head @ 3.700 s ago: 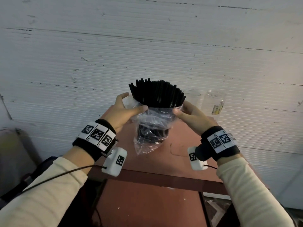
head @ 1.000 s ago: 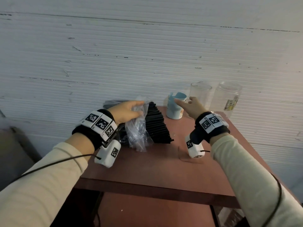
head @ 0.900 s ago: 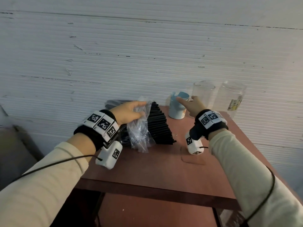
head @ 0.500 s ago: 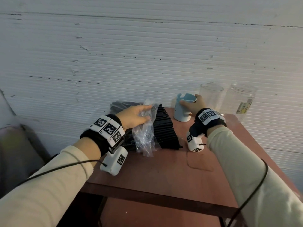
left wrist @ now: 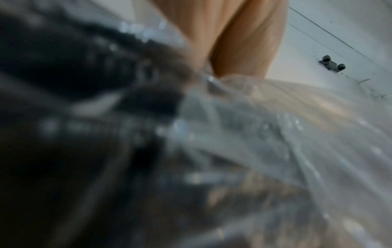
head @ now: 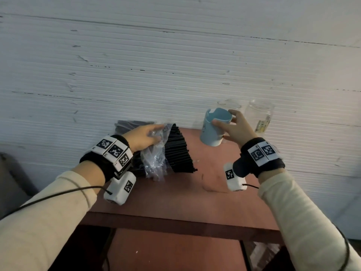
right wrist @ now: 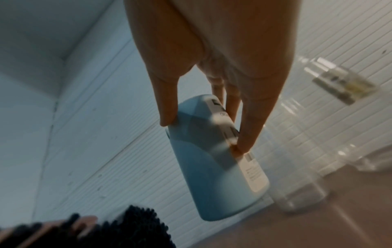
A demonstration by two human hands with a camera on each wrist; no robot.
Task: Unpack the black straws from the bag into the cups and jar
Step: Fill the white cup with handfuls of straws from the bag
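My right hand [head: 235, 128] grips the blue cup [head: 214, 127], thumb and fingers curled round it, tilted and lifted off the bench [head: 175, 194]. My left hand [head: 143, 136] pinches the clear bag [head: 154, 159] over the black straws [head: 178, 151]. The bundle lies at about nine o'clock from the cup, long axis running toward ten o'clock, cut ends facing the cup. A clear cup [head: 229, 105] and jar [head: 259, 117] stand at one o'clock, against a white ribbed wall [head: 175, 65].
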